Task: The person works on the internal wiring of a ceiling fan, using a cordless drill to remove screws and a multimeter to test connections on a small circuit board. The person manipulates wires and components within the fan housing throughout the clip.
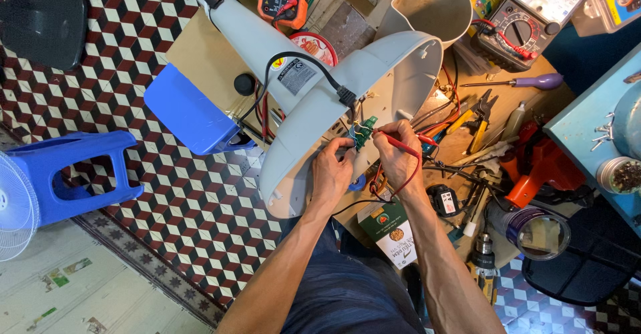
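Here, the small green circuit board (364, 131) is sitting at the rim of the grey fan housing (374, 80), which is lying tilted over the front edge of the bench (200, 60) and reaching out above the tiled floor (187, 207). The left hand (332, 172) is pinching the board from below, its grip clenched on the board's lower edge, so the board is lying just above and slightly to the right of those fingertips. The right hand (395, 152) is grasping the red test probe (399, 142) like a pen; the probe's long axis is running from the fingers leftward and slightly upward, its tip touching, or very nearly touching, the board's right side. The right hand is thus the nearer one to the contact point, and the board is lying directly left of its grip. A red lead (400, 187) is looping beneath the right wrist. Farther back, an analogue meter (534, 14) is standing near the far right corner of the bench, with pliers (481, 110) and a purple-handled screwdriver (534, 82) lying between it and the hands.
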